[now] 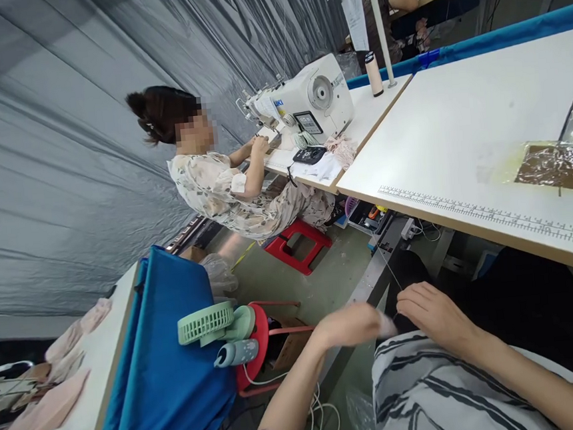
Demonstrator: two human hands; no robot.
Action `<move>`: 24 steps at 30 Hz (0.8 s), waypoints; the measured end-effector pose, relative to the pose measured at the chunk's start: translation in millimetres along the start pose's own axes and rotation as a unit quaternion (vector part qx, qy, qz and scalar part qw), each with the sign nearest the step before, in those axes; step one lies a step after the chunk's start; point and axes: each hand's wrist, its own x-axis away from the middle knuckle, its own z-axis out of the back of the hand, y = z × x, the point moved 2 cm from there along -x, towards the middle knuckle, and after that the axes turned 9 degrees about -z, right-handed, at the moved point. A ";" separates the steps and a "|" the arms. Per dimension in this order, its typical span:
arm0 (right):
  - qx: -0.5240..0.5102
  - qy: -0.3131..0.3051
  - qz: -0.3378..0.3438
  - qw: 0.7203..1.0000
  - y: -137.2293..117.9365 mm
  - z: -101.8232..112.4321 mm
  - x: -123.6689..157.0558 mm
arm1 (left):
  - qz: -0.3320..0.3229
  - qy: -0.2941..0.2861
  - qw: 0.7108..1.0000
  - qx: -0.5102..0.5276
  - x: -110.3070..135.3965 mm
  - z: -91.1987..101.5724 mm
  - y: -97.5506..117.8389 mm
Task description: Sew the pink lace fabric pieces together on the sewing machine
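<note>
Both my hands are low in my lap, below the edge of the white work table [459, 126]. My left hand [349, 323] is closed, its fingertips pinched on a small white scrap [386, 327]. My right hand [433, 316] is closed beside it, fingers curled, touching the same spot. A thin thread [386, 266] runs up from between the hands toward the table. Dark fabric [525, 301] lies across my lap behind the hands.
A printed ruler strip [492, 217] runs along the table's front edge. A co-worker [224, 187] sits at a white sewing machine [307, 103] ahead. A red stool [296, 244], a green fan [208, 322] and a blue cloth-covered table side [164, 373] stand at left.
</note>
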 end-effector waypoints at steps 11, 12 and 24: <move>0.005 0.003 0.001 1.000 -1.8 4.0 4.9 | -0.119 -0.122 0.965 0.201 1.2 -13.3 7.0; 0.005 0.001 -0.003 1.000 -1.8 4.6 6.1 | -0.152 -0.158 0.946 0.238 4.2 -13.6 11.1; -0.003 -0.012 -0.003 1.000 -5.8 6.8 8.7 | -0.169 -0.112 0.928 0.312 3.5 -1.1 14.1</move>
